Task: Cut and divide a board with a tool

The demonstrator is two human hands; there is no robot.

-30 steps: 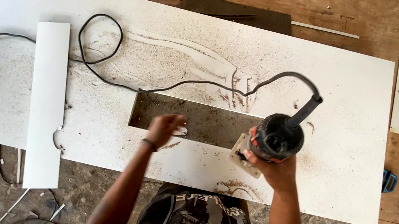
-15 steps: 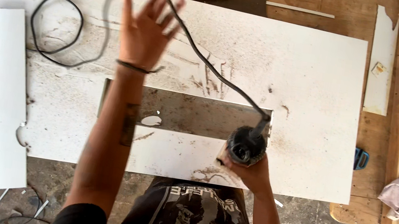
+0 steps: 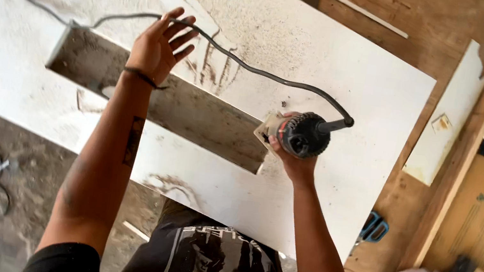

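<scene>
Dusty white panel (image 3: 344, 61): left hand (image 3: 159, 45) fingers spread, seemingly lifting cord (image 3: 252, 70); right hand (image 3: 290, 156) clasps router (image 3: 302, 134).

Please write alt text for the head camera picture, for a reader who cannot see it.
A person's right hand holds a small black router at the edge of a rectangular opening in a dusty white board. The left hand touches the black cord.

the router (image 3: 305, 134) hides the right hand's fingers (image 3: 272, 144) and its bit.
</scene>
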